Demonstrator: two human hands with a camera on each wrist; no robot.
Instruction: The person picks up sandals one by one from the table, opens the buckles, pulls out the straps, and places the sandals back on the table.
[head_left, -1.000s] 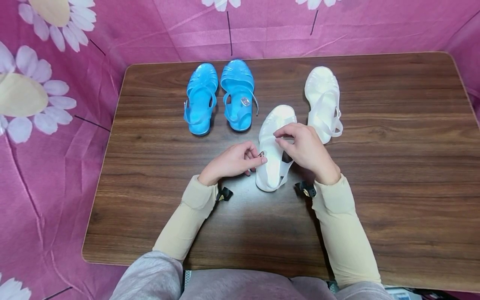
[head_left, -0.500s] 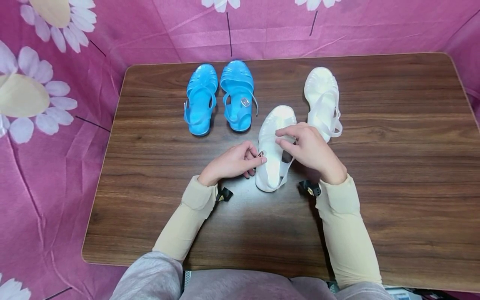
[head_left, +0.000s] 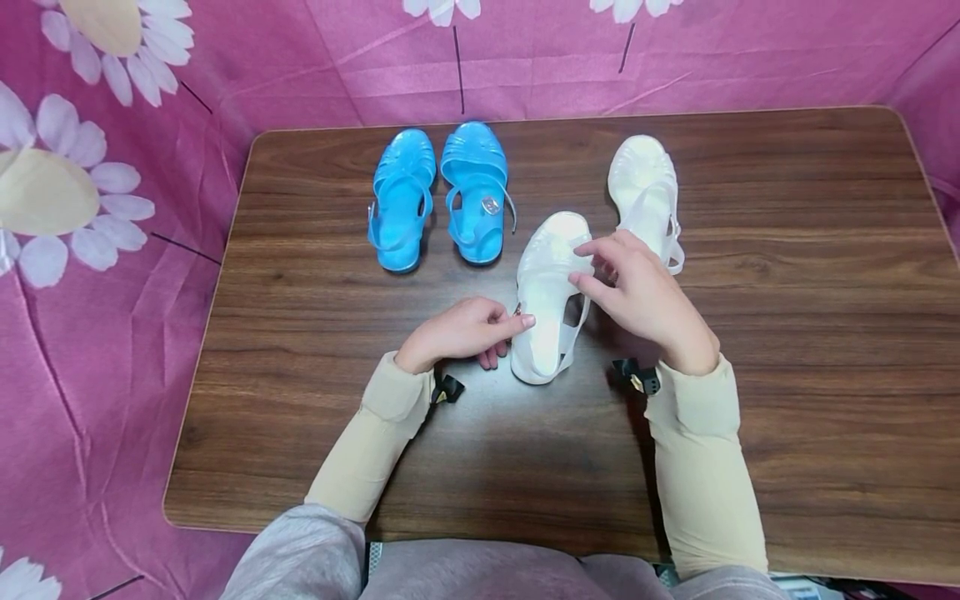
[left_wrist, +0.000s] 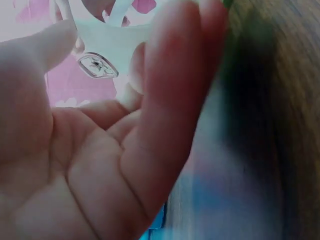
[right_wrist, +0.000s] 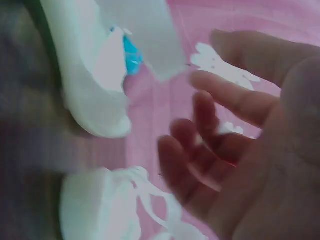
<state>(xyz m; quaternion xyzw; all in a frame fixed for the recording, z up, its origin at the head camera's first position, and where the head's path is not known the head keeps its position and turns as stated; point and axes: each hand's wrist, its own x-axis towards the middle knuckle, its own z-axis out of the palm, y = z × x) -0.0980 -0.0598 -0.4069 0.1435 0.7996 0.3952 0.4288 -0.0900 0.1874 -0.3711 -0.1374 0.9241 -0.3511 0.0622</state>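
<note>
A white jelly sandal [head_left: 551, 275] lies toe away from me between my hands. My left hand [head_left: 465, 332] is at its left side, thumb stretched over the inner sole's edge. In the left wrist view the strap's metal buckle [left_wrist: 98, 65] shows between thumb and fingers, not clasped by them. My right hand [head_left: 637, 287] hovers at the sandal's right side, thumb and fingers apart, holding nothing. In the right wrist view the white sandal's strap [right_wrist: 150, 42] rises beyond those fingers.
The other white sandal [head_left: 641, 179] stands behind my right hand, partly covered by it. Two blue jelly sandals [head_left: 405, 200] sit side by side at the back left of the wooden table [head_left: 315, 275]. Pink flowered cloth [head_left: 540, 67] hangs behind.
My right hand has drawn away to the right from the white sandal, its fingers spreading. The left hand's fingers have loosened and dropped from the buckle; the sandals have stayed in place.
</note>
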